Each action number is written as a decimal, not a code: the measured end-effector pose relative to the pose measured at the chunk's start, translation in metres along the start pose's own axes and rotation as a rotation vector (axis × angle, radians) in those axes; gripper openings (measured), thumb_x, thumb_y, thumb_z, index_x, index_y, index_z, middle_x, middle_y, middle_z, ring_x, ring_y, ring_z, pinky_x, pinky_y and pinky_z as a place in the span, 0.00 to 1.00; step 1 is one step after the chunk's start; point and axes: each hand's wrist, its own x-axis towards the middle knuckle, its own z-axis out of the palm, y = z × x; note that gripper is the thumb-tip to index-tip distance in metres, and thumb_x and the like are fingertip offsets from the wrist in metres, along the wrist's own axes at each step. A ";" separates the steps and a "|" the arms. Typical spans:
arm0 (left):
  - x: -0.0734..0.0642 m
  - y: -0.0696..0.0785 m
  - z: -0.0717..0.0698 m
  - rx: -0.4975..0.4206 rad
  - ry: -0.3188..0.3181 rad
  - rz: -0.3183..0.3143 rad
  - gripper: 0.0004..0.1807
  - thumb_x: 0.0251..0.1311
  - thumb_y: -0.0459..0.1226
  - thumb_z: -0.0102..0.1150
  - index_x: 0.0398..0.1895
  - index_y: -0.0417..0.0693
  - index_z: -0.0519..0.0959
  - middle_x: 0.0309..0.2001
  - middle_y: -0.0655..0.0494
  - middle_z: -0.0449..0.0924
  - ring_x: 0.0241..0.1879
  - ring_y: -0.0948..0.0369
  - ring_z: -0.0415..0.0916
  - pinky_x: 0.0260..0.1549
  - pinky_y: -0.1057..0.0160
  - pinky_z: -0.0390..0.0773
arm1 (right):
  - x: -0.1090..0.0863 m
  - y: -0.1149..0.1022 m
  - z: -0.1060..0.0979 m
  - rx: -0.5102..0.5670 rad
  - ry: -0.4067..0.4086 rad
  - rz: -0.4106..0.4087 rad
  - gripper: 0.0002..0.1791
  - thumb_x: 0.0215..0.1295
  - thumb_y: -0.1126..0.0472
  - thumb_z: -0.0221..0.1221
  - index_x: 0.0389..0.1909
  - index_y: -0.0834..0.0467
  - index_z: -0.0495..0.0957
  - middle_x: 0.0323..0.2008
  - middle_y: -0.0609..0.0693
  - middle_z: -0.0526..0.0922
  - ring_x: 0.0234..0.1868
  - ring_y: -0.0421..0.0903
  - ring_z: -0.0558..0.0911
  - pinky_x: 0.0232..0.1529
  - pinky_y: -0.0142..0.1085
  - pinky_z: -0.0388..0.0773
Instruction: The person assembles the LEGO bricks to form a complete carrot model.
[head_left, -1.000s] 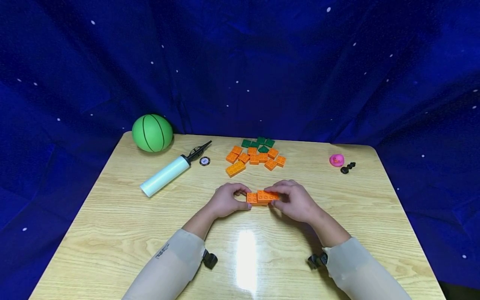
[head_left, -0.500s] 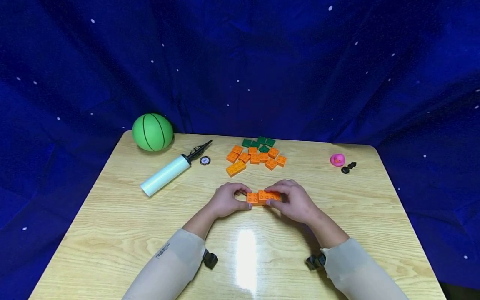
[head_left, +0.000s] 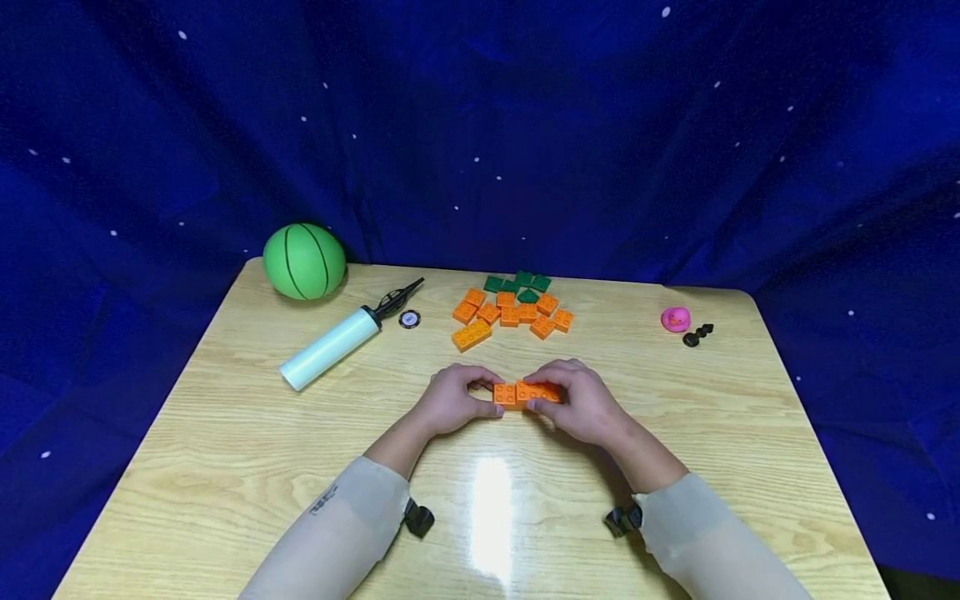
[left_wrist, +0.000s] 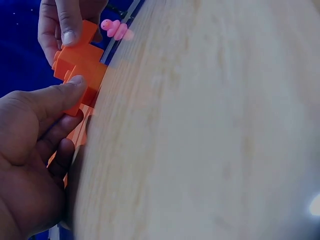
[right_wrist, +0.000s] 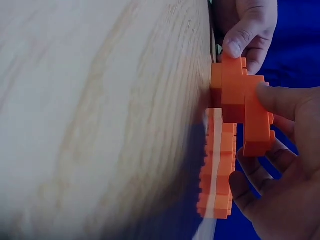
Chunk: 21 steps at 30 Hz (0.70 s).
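Note:
A small stack of orange toy building bricks [head_left: 505,394] sits at the table's middle, stepped in layers. My left hand [head_left: 455,402] grips its left end, thumb on the near side and fingers behind. My right hand [head_left: 581,402] pinches the upper long brick [head_left: 537,392], which overhangs the layer below toward the right. The right wrist view shows this top brick [right_wrist: 256,122] between my right thumb and fingers, over a middle brick [right_wrist: 233,92] and a lower brick [right_wrist: 216,82]. In the left wrist view, my left thumb presses the near end of the stack [left_wrist: 90,65].
Behind the hands lie loose orange bricks [head_left: 509,316], a lighter orange long brick [head_left: 472,335] and several green bricks [head_left: 522,278]. Left stand a green ball [head_left: 303,261], a hand pump [head_left: 330,348] and a poker chip [head_left: 409,319]. A pink rubber duck [head_left: 676,319] and small black object [head_left: 697,336] lie right.
The upper long brick has shifted slightly right on the stack. My right thumb has slid left along its near side, and the right hand has moved slightly left. The left hand stays in place.

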 end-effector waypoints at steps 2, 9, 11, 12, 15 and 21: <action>0.000 0.001 -0.001 -0.004 0.001 -0.004 0.21 0.53 0.45 0.81 0.51 0.58 0.87 0.47 0.65 0.84 0.52 0.60 0.77 0.58 0.53 0.74 | 0.002 0.000 0.000 -0.002 -0.004 -0.008 0.15 0.62 0.58 0.74 0.50 0.50 0.88 0.50 0.46 0.86 0.54 0.49 0.80 0.59 0.52 0.76; 0.001 0.001 -0.001 0.013 -0.006 -0.006 0.21 0.54 0.45 0.80 0.52 0.58 0.87 0.48 0.65 0.85 0.53 0.59 0.77 0.61 0.51 0.71 | 0.001 0.004 -0.001 0.026 -0.017 -0.006 0.16 0.64 0.55 0.73 0.52 0.48 0.86 0.52 0.45 0.85 0.56 0.49 0.80 0.60 0.52 0.75; 0.001 0.000 -0.001 0.020 -0.011 -0.002 0.21 0.55 0.46 0.79 0.53 0.59 0.86 0.47 0.65 0.85 0.53 0.59 0.77 0.62 0.50 0.69 | -0.001 0.009 -0.001 0.044 -0.031 0.002 0.18 0.64 0.54 0.73 0.54 0.47 0.85 0.53 0.44 0.84 0.57 0.49 0.80 0.61 0.52 0.74; 0.001 0.001 0.000 0.024 -0.013 0.000 0.21 0.55 0.46 0.79 0.53 0.59 0.86 0.47 0.66 0.85 0.53 0.59 0.76 0.63 0.49 0.67 | -0.002 0.011 -0.001 0.049 -0.037 0.001 0.19 0.64 0.54 0.73 0.55 0.47 0.85 0.53 0.44 0.84 0.57 0.49 0.80 0.61 0.52 0.74; 0.001 0.001 0.000 0.032 -0.013 0.006 0.21 0.55 0.47 0.78 0.53 0.60 0.86 0.47 0.66 0.85 0.53 0.59 0.76 0.64 0.46 0.64 | -0.006 0.017 -0.002 0.077 -0.050 0.010 0.22 0.63 0.55 0.74 0.58 0.49 0.84 0.54 0.44 0.83 0.58 0.48 0.79 0.63 0.51 0.73; 0.000 0.001 -0.002 0.051 -0.014 0.011 0.22 0.55 0.47 0.78 0.53 0.59 0.86 0.47 0.65 0.85 0.52 0.59 0.77 0.63 0.46 0.63 | -0.011 0.025 -0.007 0.089 -0.057 0.032 0.25 0.63 0.55 0.74 0.61 0.53 0.82 0.56 0.45 0.83 0.62 0.50 0.78 0.66 0.53 0.71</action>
